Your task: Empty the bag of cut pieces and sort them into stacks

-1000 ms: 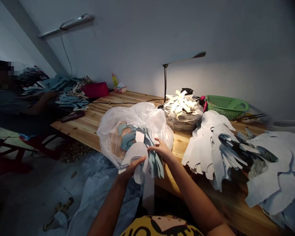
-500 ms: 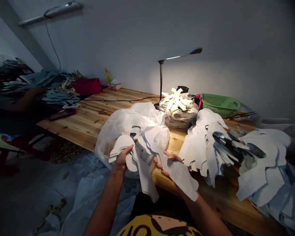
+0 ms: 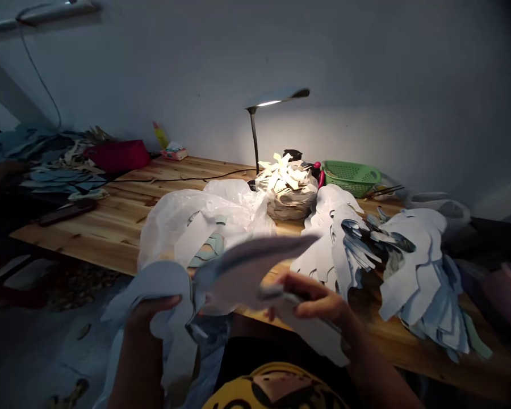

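Observation:
My left hand (image 3: 153, 311) grips a pale blue-grey cut-out piece (image 3: 170, 284) of leather or stiff fabric, its lower part hanging down. My right hand (image 3: 313, 301) is closed on a similar, motion-blurred pale cut-out (image 3: 247, 275), which sticks out to the left, and on a strip below it. Both hands are over the table's front edge. Just behind them lies a crumpled clear plastic bag (image 3: 196, 224) with pale and teal pieces inside. To the right, overlapping stacks of pale cut-outs (image 3: 409, 267) lie on the table.
A bowl-like heap of cream scraps (image 3: 287, 196) stands under a lit desk lamp (image 3: 252, 133) at the wall. Behind the stacks is a green plastic basket (image 3: 351, 178). At the far left of the wooden table (image 3: 111, 227) are a red box (image 3: 118, 156), a phone (image 3: 66, 213) and piled pieces.
My hands have spread apart and risen, and the pieces in them have swung up and blurred. The view has turned right, and the co-worker's arm has mostly left the frame.

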Action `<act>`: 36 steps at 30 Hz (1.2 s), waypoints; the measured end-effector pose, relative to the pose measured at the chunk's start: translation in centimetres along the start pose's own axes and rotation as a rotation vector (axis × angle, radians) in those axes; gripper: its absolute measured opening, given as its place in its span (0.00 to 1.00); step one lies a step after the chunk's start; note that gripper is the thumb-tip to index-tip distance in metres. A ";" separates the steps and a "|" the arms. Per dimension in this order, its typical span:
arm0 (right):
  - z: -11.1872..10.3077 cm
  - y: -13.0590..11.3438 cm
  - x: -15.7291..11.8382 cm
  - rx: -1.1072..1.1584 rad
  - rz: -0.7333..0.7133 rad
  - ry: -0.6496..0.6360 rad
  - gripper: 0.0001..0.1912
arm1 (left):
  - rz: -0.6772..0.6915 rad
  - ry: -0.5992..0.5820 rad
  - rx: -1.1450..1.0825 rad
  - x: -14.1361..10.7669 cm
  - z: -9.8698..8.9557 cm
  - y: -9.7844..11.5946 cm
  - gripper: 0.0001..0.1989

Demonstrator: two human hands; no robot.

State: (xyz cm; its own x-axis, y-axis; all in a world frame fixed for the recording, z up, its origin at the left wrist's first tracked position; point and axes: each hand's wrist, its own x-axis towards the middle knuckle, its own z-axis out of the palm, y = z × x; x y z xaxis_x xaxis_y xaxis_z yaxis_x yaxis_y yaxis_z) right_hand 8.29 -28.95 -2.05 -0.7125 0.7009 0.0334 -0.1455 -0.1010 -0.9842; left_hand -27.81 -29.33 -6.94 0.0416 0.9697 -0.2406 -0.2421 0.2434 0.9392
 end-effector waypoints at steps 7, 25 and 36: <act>-7.7 -5.1 -3.6 -0.151 0.005 0.847 0.28 | -0.054 -0.207 -0.086 -0.5 4.3 0.2 0.25; -15.3 0.4 -3.4 -1.480 0.372 1.320 0.20 | 0.030 -0.199 -0.215 5.8 10.7 1.2 0.24; 2.5 3.0 6.0 -0.966 -0.309 0.593 0.20 | 0.219 -0.281 -0.165 5.1 11.3 -1.6 0.28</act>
State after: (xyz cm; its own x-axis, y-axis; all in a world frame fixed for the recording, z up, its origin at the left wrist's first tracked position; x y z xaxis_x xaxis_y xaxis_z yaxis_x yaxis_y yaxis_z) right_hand 1.84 -26.82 -4.34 -0.2701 0.8465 0.4588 0.5060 0.5302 -0.6803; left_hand -16.23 -24.56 -6.90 0.2296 0.9715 0.0594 -0.4266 0.0456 0.9033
